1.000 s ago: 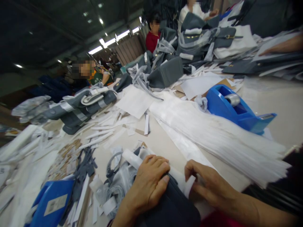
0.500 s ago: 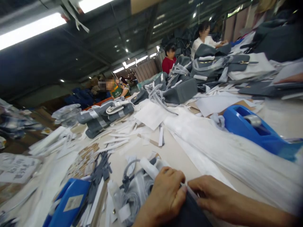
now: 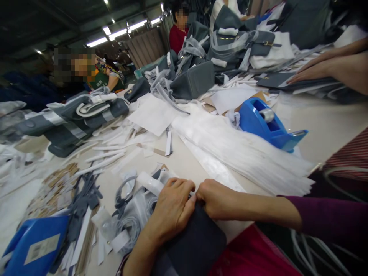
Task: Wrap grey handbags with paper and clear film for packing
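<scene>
A dark blue-grey bag lies at the table's near edge, partly against the pink clothing on my lap. My left hand grips its upper edge from the left, fingers curled over and thumb pressed to the near side. Close beside that thumb, my right hand is closed in a tight pinch at the same edge; what sits between its fingers is hidden. Left of the bag are wrapped grey straps coiled in clear plastic, and a white padded roll touches the area behind my left hand.
A blue tape dispenser stands right of centre, another blue dispenser at lower left. White foam sheets cross the middle. Dark straps and wrapped bags lie left. A co-worker's hands rest on dark panels; other people work behind.
The view has tilted down and shifted right, showing more of the bag and my right sleeve. My right fingers have closed tighter at the edge. A co-worker's hands have come further in from the right.
</scene>
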